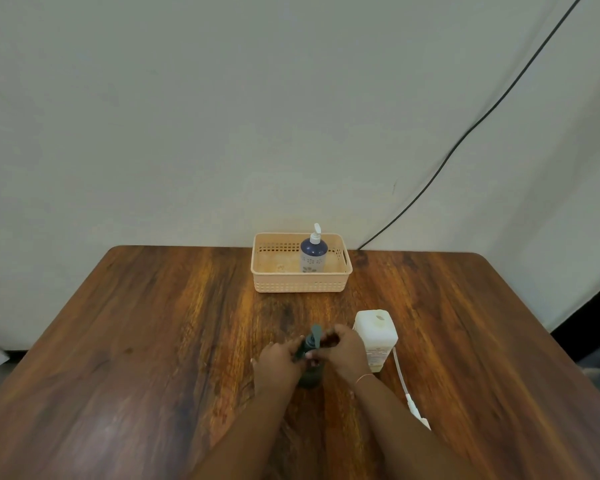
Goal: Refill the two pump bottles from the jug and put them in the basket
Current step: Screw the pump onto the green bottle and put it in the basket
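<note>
1. The wooden table (153, 341) fills the lower half of the view, and everything for the job stands on it.
2. The peach basket (302, 282) sits at the far edge by the wall. The blue pump bottle (313, 256) already stands upright inside it, toward the right, so one of the two bottles looks finished.
3. The white jug (378, 332) stands upright near the middle, just right of the hands, with its mouth open and no cap on. A white pump with a long tube (404, 379) lies flat on the table beside it.
4. The dark green pump bottle (309, 374) stands on the table between the hands, well short of the basket.
5. The left hand (279, 362) is wrapped around the body of this bottle and steadies it.
6. The right hand (340, 348) is curled over the neck just below the green pump head (315, 336), fingers closed on the collar.
7. The step in hand appears to be turning the pump head on the second bottle; whether it is being tightened or loosened I cannot tell.
8. If the bottle is already filled, the next move calls for a firm seat of the pump, then a lift to the empty left side of the basket, kept upright.
</note>
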